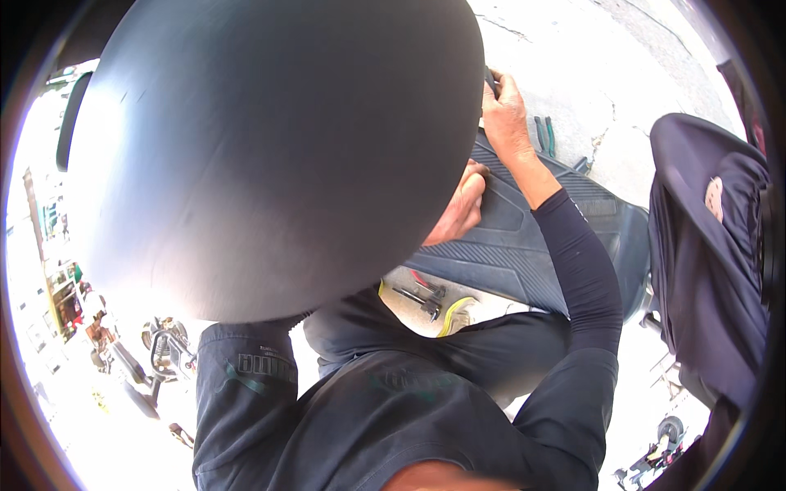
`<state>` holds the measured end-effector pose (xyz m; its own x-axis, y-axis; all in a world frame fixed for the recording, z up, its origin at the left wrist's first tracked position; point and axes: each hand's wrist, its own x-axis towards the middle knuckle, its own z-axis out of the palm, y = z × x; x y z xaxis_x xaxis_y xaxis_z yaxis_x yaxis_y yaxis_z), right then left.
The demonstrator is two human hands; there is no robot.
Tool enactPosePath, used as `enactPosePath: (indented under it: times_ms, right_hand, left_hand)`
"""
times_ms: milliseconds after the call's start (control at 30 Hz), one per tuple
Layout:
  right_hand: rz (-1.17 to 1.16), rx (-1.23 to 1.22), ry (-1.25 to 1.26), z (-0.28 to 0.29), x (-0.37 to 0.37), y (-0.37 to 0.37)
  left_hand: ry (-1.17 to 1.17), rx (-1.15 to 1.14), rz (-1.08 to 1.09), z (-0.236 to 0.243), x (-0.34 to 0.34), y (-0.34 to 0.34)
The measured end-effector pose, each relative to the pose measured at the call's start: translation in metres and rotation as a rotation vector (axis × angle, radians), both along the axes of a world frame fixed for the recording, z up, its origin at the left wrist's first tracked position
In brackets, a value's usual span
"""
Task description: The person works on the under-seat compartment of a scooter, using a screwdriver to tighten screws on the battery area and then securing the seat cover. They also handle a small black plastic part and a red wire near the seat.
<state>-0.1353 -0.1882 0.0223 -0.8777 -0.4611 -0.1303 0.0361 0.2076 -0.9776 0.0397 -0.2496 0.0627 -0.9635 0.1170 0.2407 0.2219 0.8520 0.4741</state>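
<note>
A large, smooth, dark rounded panel (286, 155) fills the upper left and hides most of my left arm. My left hand (463, 209) shows past its lower right edge, fingers curled; whatever they hold is hidden. Beyond it, my right hand (506, 119) is bent at the panel's right edge, its fingers closed round a small dark part (491, 82) that I cannot make out. Both hands are over a ribbed, dark scooter footboard (524, 237), which runs off to the right under my right forearm.
Green-handled pliers (545, 136) lie on the pale ground past the footboard. A red-handled tool (422, 281) and a dark metal tool (427, 304) lie near my yellow shoe (457, 316). Dark cloth (704, 245) hangs at the right. Parked motorbikes (164, 352) stand at the left.
</note>
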Motion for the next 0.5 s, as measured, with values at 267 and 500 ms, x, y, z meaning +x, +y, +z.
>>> enactPosePath:
  times_ms: [267,500]
  right_hand:
    - [0.009,0.209,0.069,0.115,0.058,0.114]
    - [-0.268,0.083,0.038,0.154,0.099,0.174]
  left_hand:
    - [-0.270,1.052,0.402,-0.012,-0.012,-0.010]
    - [-0.263,1.383,0.278,-0.024,-0.014,-0.025]
